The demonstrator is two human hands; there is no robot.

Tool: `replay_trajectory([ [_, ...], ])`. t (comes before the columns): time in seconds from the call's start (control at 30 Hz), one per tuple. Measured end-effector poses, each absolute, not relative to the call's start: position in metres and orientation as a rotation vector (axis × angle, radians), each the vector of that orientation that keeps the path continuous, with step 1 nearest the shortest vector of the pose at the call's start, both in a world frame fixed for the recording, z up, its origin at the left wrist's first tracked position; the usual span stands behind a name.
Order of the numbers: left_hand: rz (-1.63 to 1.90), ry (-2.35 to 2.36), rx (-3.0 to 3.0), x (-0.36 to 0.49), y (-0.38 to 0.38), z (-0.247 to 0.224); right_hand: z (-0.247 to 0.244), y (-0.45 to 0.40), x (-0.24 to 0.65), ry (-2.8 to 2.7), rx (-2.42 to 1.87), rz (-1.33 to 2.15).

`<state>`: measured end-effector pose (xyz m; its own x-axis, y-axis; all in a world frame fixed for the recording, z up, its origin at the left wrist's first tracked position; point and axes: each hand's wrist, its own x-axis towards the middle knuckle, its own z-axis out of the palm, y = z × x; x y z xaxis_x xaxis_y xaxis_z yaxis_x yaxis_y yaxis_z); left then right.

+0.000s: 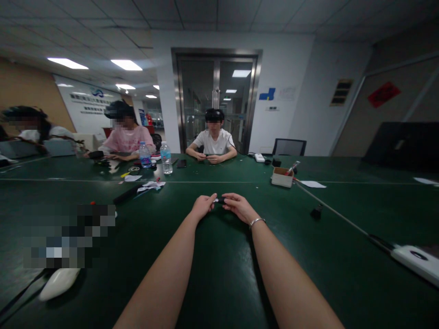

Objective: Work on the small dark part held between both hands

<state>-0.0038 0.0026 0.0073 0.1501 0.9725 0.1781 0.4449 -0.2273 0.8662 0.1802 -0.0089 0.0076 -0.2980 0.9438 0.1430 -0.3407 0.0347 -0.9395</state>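
Note:
Out in front of me over the green table (219, 283), both my hands meet at a small black, rod-like thing with a silvery part (218, 200). My left hand (203, 207) pinches its silvery left end between thumb and fingers. On the black right end, the fingers of my right hand (240, 207) are closed. A silver bracelet (257, 222) circles my right wrist. The thing is too small to tell its exact kind, and the fingers cover part of it.
Right of my hands are a small box (282, 178), a black clip-like thing (316, 211) and a white power strip (416, 262). Water bottles (166, 158) and crumpled papers (151, 185) stand or lie at left. Several people sit around the table, one directly opposite (215, 141).

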Motion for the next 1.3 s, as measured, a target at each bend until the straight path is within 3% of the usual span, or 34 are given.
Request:
replay_trajectory([
  [0.33, 1.007, 1.392, 1.8, -0.004, 0.004, 0.006, 0.007, -0.008, 0.18, -1.203, -0.712, 1.518],
  [1.3, 1.296, 0.93, 1.701, -0.002, 0.008, -0.002, 0.007, -0.005, 0.177, -1.077, -0.85, 1.485],
])
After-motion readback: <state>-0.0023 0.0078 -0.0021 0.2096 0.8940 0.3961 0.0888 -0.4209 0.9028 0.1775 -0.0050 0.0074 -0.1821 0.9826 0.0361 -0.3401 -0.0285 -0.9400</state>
